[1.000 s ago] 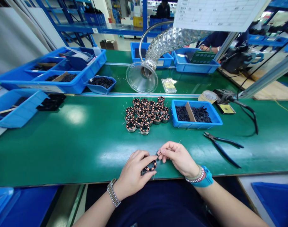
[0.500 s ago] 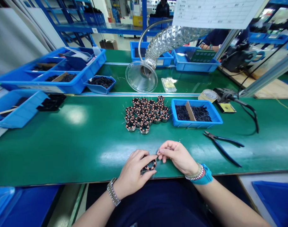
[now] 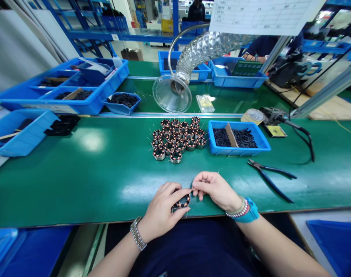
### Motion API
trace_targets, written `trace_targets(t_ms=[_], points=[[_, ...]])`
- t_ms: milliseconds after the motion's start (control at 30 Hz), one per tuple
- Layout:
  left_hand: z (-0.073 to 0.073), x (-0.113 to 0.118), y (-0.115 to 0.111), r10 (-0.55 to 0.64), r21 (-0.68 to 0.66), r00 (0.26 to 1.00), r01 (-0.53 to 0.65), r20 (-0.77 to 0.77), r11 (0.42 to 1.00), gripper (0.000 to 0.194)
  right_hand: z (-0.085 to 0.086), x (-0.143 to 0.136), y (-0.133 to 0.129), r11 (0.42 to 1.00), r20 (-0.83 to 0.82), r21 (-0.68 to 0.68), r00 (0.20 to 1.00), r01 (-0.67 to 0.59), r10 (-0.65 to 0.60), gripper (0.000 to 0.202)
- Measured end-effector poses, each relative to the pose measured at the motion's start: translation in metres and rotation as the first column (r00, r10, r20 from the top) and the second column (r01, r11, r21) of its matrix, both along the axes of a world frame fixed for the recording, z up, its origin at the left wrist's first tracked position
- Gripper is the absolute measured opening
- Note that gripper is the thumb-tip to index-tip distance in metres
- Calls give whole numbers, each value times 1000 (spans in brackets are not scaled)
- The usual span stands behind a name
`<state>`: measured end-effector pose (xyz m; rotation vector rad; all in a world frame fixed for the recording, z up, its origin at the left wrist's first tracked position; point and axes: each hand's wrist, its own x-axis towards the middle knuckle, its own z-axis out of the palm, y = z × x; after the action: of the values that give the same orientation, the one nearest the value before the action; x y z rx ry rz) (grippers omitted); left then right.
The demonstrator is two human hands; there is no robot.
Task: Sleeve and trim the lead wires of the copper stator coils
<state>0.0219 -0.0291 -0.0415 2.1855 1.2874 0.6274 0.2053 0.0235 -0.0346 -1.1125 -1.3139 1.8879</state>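
My left hand (image 3: 165, 204) grips a copper-wound stator (image 3: 183, 201) low over the front of the green bench, thumb and fingers around its sides. Thin wire ends stick out from the stator, and part of its ring is hidden by my fingers. Just to the right, my right hand (image 3: 213, 188) is closed in a pinch, its fingertips close to my left fingertips and the stator's upper edge. What sits in that pinch is too small to make out. Beyond both hands stands a cluster of several similar stators (image 3: 180, 146) with loose wire ends.
A blue divided bin (image 3: 239, 152) of small black pieces stands right of the cluster. Cutting pliers (image 3: 269, 179) lie at the right, near a corded tool (image 3: 275, 115). A clear extraction hood (image 3: 172, 100) hangs above the back. Blue trays (image 3: 99, 100) fill the left; another person's arm (image 3: 254, 57) shows behind.
Almost nothing differs. The stator stays in my left hand and my right hand keeps its pinch beside it; the view has shifted very slightly.
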Motion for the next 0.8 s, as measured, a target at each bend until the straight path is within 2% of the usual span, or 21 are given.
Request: trace_targets(t_ms=[200, 500, 800], points=[[1, 0, 0, 11, -6, 1000, -11, -5, 1000, 34, 7, -2, 0, 999, 135, 24, 990, -28, 25, 21], [1, -1, 0, -2, -1, 1000, 2, 9, 1000, 33, 7, -2, 0, 995, 154, -2, 983, -103, 102, 25], [1, 0, 1, -5, -5, 1000, 5, 4, 1000, 31, 5, -2, -1, 989, 178, 61, 977, -134, 122, 25]])
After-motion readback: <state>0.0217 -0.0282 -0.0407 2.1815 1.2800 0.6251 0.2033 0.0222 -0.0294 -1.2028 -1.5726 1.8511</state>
